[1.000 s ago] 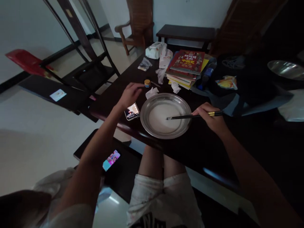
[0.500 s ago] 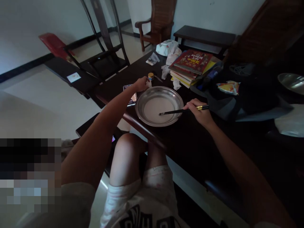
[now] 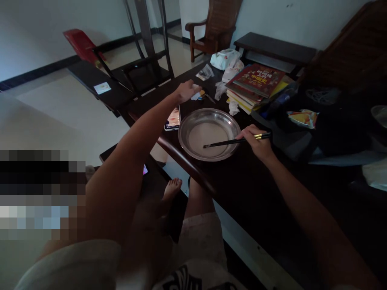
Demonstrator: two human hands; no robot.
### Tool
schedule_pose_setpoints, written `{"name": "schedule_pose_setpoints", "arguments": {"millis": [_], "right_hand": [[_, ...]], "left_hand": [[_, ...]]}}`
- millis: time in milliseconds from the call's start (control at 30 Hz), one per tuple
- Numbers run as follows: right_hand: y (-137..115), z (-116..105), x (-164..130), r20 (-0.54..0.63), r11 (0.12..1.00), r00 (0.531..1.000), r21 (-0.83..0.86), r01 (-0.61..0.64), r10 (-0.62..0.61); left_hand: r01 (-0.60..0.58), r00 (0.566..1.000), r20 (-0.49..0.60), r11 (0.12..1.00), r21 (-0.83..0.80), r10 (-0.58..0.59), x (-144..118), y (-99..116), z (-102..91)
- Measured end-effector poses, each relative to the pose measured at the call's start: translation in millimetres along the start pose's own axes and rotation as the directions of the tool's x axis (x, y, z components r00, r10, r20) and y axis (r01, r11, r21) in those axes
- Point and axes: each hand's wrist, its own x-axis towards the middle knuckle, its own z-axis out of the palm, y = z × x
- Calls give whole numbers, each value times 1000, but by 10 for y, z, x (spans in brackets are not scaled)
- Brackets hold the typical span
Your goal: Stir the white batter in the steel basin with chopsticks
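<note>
Left arm [image 3: 127,161]: one, entering from 8 o'clock, reaching well forward, aimed at 1 o'clock; left hand [image 3: 186,91]: at 12 o'clock, palm downward, fingers drawn together in front; right arm [image 3: 305,197]: one, entering from 4 o'clock, running towards 11 o'clock; right hand [image 3: 256,143]: at 3 o'clock, nearer the body than its fellow, fingers curled in a pen-style pinch; hands well apart

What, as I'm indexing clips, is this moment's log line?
left hand: at white tissue; right hand: holds black utensil; utensil tip: over metal pan
</note>
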Motion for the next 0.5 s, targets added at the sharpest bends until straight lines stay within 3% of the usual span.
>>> {"name": "schedule_pose_setpoints", "arguments": {"millis": [100, 300, 400, 500], "right_hand": [[-11, 91, -56, -2, 1000, 1000, -9, -6, 6], [36, 105, -163, -164, 995, 981, 14, -101, 102], [-12, 160, -219, -139, 992, 982, 35, -120, 124], [-79, 220, -226, -117, 998, 992, -5, -58, 57]], "left_hand": [[-10, 1000, 17, 999, 49, 9, 17, 36, 10], [-131, 991, -32, 991, 33, 132, 212, -64, 116], [-190, 980, -49, 979, 69, 194, 349, -113, 221], [-258, 964, -57, 966, 22, 259, 478, -191, 340]]}}
